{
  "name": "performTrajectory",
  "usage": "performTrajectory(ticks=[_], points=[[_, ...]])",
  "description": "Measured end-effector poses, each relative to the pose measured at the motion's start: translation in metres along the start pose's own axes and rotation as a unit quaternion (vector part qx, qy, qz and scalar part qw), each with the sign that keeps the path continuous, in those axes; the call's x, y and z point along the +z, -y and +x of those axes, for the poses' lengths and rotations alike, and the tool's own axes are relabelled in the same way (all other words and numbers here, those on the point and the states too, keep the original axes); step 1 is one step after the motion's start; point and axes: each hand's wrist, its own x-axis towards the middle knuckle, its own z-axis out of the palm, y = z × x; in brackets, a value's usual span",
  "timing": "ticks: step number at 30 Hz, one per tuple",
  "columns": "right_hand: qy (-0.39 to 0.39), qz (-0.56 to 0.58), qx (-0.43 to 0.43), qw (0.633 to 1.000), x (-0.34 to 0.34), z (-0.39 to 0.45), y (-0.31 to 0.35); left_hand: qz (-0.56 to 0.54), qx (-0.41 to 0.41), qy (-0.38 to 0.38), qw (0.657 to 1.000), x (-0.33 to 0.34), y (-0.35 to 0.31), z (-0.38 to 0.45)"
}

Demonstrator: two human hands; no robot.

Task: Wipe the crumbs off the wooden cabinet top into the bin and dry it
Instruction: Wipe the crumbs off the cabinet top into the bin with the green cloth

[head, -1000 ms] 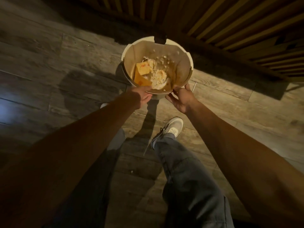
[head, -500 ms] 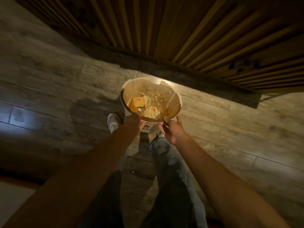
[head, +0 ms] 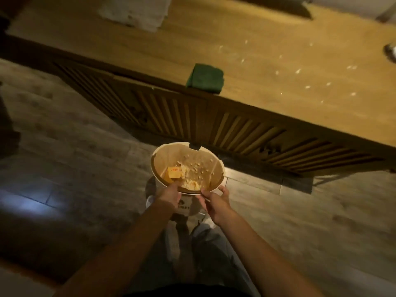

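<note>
A round white bin [head: 216, 163] with a paper liner holds crumbs and an orange box. My left hand [head: 170, 196] grips its near rim on the left, and my right hand [head: 214, 200] grips the near rim on the right. The bin sits low in front of the wooden cabinet top [head: 246, 67]. A folded green cloth [head: 205, 79] lies at the cabinet's front edge. White crumbs [head: 308, 86] are scattered over the right part of the top. A white towel [head: 137, 11] lies at the back left.
The cabinet's slatted wooden front [head: 214, 125] runs diagonally just behind the bin. Grey wood-look floor [head: 75, 168] spreads left and right. My legs in grey trousers [head: 214, 254] are below the bin. A pale object [head: 390, 54] sits at the top's right edge.
The view has tilted up, bringing the cabinet top, green cloth and crumbs into sight. Both hands keep hold of the bin's rim, and the bin appears raised off the floor.
</note>
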Motion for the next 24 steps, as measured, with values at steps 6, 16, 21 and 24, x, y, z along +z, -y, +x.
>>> performTrajectory(ticks=[6,16,21,24], points=[[0.047,-0.120,-0.014,0.992,0.006,-0.032,0.057,-0.137,-0.002,-0.021,0.990,0.014,-0.031,-0.036],[-0.019,-0.577,-0.387,0.719,0.064,-0.026,0.186,-0.147,0.071,-0.125,0.979,0.024,-0.073,-0.023],[0.001,-0.671,-0.513,0.535,0.137,0.003,0.250,-0.109,0.091,-0.178,0.974,0.023,-0.101,0.006],[0.016,-0.722,-0.527,0.448,0.178,0.026,0.268,-0.101,0.087,-0.178,0.975,0.022,-0.115,0.028]])
